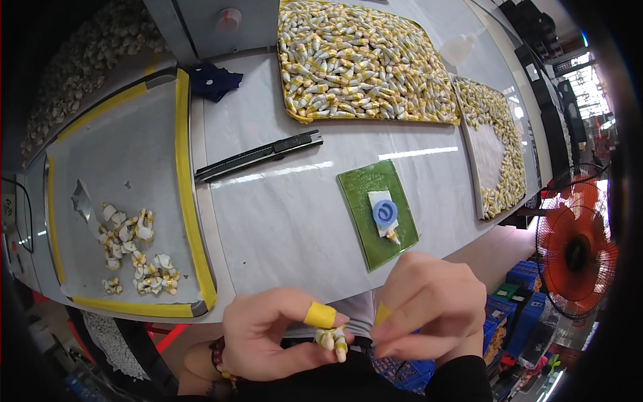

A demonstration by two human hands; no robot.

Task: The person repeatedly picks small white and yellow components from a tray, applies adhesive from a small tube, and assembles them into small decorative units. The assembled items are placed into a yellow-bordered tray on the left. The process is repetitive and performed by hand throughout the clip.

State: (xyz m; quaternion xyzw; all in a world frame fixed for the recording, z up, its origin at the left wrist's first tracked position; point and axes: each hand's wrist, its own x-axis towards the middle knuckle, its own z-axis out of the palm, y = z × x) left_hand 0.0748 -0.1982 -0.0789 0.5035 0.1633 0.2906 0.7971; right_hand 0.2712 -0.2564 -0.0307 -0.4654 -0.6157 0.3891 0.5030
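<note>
**Up front: left grip (268,331) pinching one white-and-yellow piece (329,340), right grip (432,311) just beside it**

White-and-yellow piece sits between my left thumb and taped index finger, low in view, in front of the near edge of the tabletop (268,241). Lumpy body, at least one slim pale tip pointing down.

Right grip: thumb and finger bunched together, near the piece with a gap showing. Can't tell if anything's pinched in there; a bit of yellow shows at the fingertips, maybe tape.

Handling, my read: very light, fairly stiff, smooth enough to skid. Slim tip looks like the weak spot. I'd hold it by the thicker body, light squeeze, no sideways load on the tip. Tape on the finger should help with friction.

Hard to make out:
- back of the piece, covered by my finger and thumb
- whether it's one part or several joined
- loose clusters (157,275) on the yellow-edged tray (196,201): too small to count pieces
- blue disc (385,213) on the green slab (358,224): it hides part of the white pad under it
- pale heap at upper left: dim, blurred
</note>
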